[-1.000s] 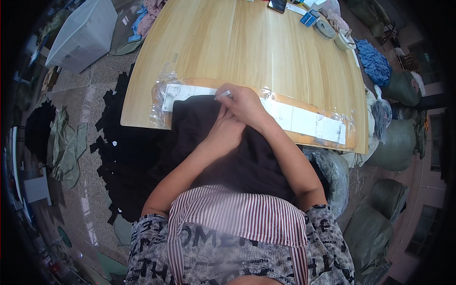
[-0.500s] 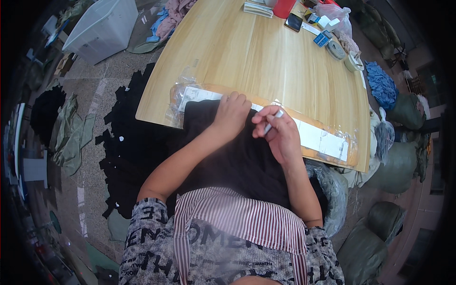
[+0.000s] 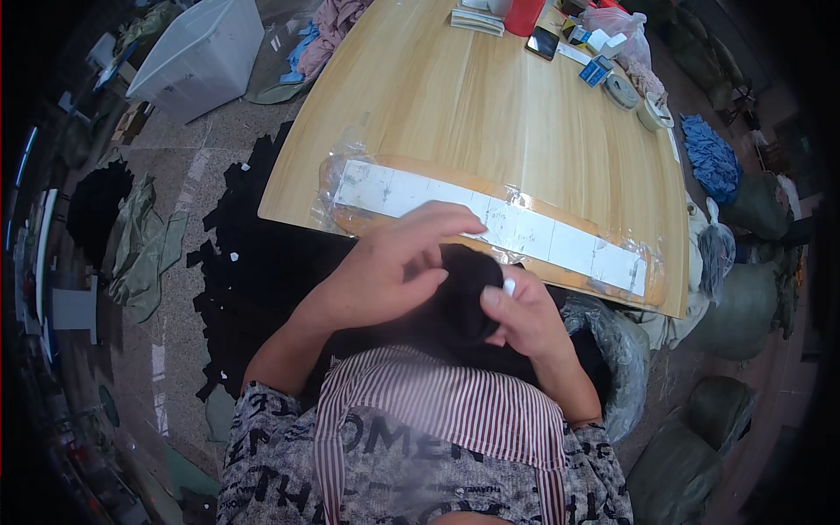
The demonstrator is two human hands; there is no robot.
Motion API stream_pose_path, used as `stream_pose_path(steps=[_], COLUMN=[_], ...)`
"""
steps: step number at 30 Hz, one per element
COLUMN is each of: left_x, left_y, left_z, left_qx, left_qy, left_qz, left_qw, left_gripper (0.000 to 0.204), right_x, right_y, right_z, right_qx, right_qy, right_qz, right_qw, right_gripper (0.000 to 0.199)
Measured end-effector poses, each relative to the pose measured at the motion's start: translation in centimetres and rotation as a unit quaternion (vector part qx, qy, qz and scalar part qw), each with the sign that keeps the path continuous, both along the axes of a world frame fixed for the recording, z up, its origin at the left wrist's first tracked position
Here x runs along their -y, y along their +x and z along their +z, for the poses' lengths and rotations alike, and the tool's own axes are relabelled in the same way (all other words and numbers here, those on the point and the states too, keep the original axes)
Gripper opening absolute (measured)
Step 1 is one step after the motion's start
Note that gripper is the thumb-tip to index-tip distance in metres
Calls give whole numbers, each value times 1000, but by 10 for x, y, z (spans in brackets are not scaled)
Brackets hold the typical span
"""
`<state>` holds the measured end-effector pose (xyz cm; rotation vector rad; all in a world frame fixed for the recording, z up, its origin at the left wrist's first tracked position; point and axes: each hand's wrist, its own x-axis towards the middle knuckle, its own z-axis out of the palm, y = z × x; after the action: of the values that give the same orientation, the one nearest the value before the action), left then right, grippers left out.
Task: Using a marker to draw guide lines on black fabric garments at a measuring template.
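A bunched black cloth (image 3: 468,289) is lifted off the table's near edge, over my lap. Its edge is pinched by my right hand (image 3: 525,317), the thumb pressing on it. The same hand keeps a short white stick (image 3: 509,286), perhaps chalk, whose end shows above the thumb. My left hand (image 3: 376,267) hovers at the cloth's left side, fingers stretched and thumb apart, with nothing in its grasp. Just beyond both hands, a white marked strip (image 3: 551,232) is taped along the table edge over brown backing.
The wooden table (image 3: 420,105) carries a phone (image 3: 542,42), a blue box (image 3: 596,71), a tape roll (image 3: 620,90) and a small tub (image 3: 654,113) at its far right. A white bin (image 3: 197,66) stands far left. Black fabric (image 3: 254,297) lies heaped left of me.
The black cloth has come off the white strip and is drawn toward me. My left hand has let go and opened; my right hand has moved nearer and gripped the cloth.
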<state>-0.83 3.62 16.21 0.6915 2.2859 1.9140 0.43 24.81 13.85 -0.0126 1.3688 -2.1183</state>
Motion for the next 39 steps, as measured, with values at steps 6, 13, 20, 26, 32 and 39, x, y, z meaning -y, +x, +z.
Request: stream_pose_path(steps=[6, 13, 20, 26, 32, 39], left_x=[-4, 1, -13, -39, 15, 68], left_y=[2, -11, -24, -217, -213, -147], left_z=[-6, -74, 13, 103, 56, -115], left_qx=[55, -234, 275, -516, -326, -86], left_qy=[-150, -187, 120, 89, -46, -182], left_qz=[2, 195, -102, 104, 160, 134], left_qw=[987, 934, 948, 846, 930, 970], left_gripper=[27, 20, 15, 11, 14, 13], right_x=[-24, -31, -81, -99, -41, -28], right_y=[-1, -13, -45, -167, -142, -92], right_z=[23, 24, 64, 171, 98, -103], right_qx=[-180, -204, -399, -643, -645, -495], right_qy=[60, 125, 389, 532, 526, 536], right_qz=[96, 44, 87, -329, -392, -218], right_qw=[977, 970, 826, 442, 392, 648], right_gripper=[23, 23, 21, 13, 14, 23])
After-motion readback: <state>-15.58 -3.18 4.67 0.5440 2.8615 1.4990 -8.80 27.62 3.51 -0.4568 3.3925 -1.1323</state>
